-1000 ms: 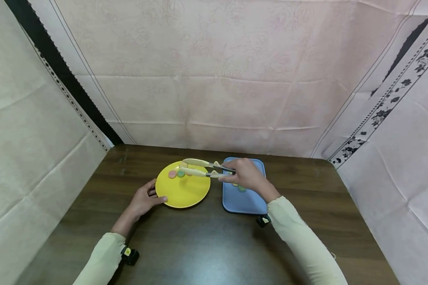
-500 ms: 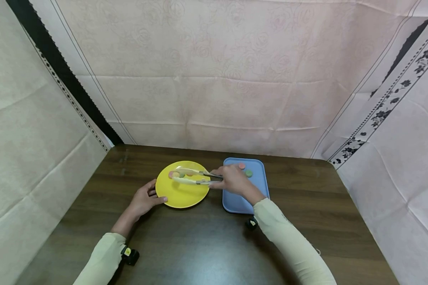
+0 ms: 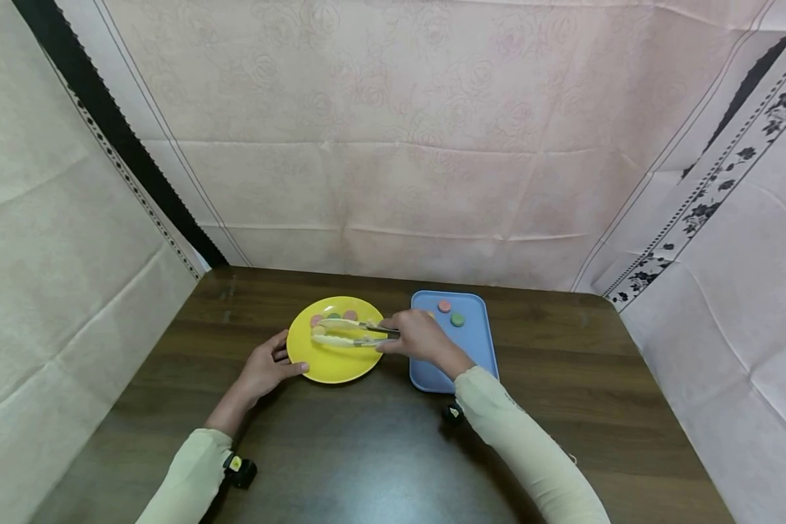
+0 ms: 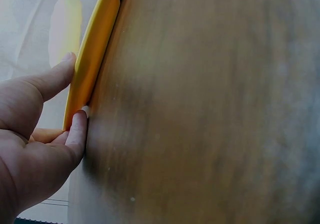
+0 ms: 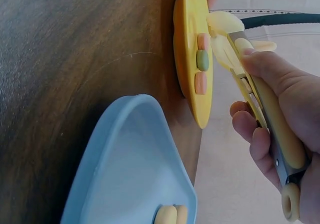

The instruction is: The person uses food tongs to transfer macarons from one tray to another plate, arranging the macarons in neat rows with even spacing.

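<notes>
My left hand grips the near-left rim of a yellow plate, thumb above and fingers below, as the left wrist view shows. In my right hand is a pair of tongs with pale yellow tips, reaching over the plate from the right. A small yellow disc lies between the tips; whether they pinch it I cannot tell. Just behind the tips on the plate are a pink disc, a green disc and another pink disc.
A blue tray stands right of the plate, partly under my right hand and forearm. It holds a pink disc, a green disc and pale yellow pieces. Cloth walls enclose the brown table.
My right hand has carried the tongs and yellow disc leftward and nearer over the plate, uncovering the pink and green discs in the tray. My left hand has stayed on the rim.
</notes>
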`<action>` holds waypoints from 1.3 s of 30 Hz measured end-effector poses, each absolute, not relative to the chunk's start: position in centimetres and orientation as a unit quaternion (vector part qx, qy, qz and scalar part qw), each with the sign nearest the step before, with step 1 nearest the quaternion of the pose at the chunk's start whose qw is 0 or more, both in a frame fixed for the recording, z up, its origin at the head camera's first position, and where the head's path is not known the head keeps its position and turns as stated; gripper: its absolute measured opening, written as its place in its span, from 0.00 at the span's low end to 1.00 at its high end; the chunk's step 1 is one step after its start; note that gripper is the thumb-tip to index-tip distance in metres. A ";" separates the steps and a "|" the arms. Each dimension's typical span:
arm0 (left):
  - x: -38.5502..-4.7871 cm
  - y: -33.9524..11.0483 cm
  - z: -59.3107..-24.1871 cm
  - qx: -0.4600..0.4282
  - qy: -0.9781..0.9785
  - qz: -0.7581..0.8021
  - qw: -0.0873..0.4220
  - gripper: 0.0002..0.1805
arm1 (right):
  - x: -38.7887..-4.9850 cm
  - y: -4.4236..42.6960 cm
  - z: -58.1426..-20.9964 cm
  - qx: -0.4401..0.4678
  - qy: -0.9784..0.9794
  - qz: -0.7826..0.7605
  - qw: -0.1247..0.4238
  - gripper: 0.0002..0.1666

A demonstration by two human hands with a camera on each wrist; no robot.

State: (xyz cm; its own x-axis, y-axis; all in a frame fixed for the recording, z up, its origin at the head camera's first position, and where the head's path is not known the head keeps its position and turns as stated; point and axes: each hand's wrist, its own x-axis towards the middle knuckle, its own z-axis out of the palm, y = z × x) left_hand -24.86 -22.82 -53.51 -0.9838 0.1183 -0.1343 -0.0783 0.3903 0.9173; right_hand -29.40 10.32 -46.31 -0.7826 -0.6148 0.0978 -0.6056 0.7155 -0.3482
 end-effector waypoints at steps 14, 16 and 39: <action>-24.8 -22.9 -53.7 0.016 0.828 0.553 0.090 0.54 | -29.2 10.3 -47.3 -0.321 0.931 -0.172 0.006 0.31; -24.8 -22.9 -53.7 0.014 0.828 0.553 0.090 0.54 | -29.1 10.7 -47.1 -0.317 0.931 -0.180 0.006 0.31; -24.7 -22.8 -53.5 0.019 0.828 0.554 0.084 0.53 | -25.3 21.8 -43.4 -0.235 0.946 -0.217 -0.058 0.34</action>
